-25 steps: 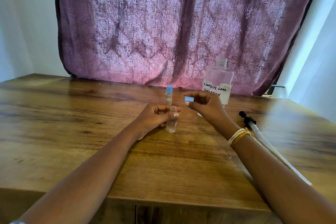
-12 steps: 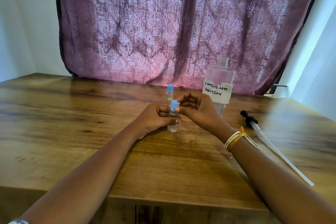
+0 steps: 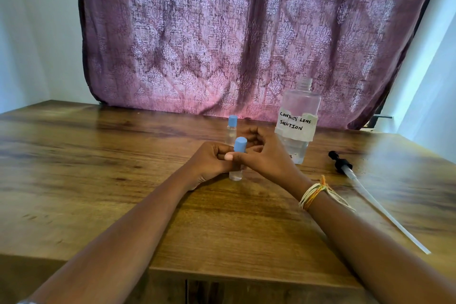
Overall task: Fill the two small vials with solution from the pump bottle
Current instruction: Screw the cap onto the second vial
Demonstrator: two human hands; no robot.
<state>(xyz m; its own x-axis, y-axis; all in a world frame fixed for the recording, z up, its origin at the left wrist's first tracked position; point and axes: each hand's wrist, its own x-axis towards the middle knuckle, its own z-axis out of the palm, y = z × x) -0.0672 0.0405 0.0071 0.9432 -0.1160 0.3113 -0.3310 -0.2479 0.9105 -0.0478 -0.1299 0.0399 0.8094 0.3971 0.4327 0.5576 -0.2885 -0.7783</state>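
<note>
1. The left hand [image 3: 212,160] gripped the near vial [image 3: 236,173], which stood on the surface [image 3: 98,180].
2. The right hand [image 3: 266,155] pinched its blue cap [image 3: 240,144], which a second before was held apart and now sat on top.
3. The second vial [image 3: 232,128] and the pump bottle [image 3: 298,121] stayed behind.

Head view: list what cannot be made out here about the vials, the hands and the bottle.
- Near vial: fill level hidden by the left hand and right hand around it.
- Its blue cap: whether screwed tight cannot be told.
- Far vial: too small to judge its liquid level.
- Bottle: the label covers part of the liquid line.
- Pump tube: whether any liquid is inside is unclear.
</note>
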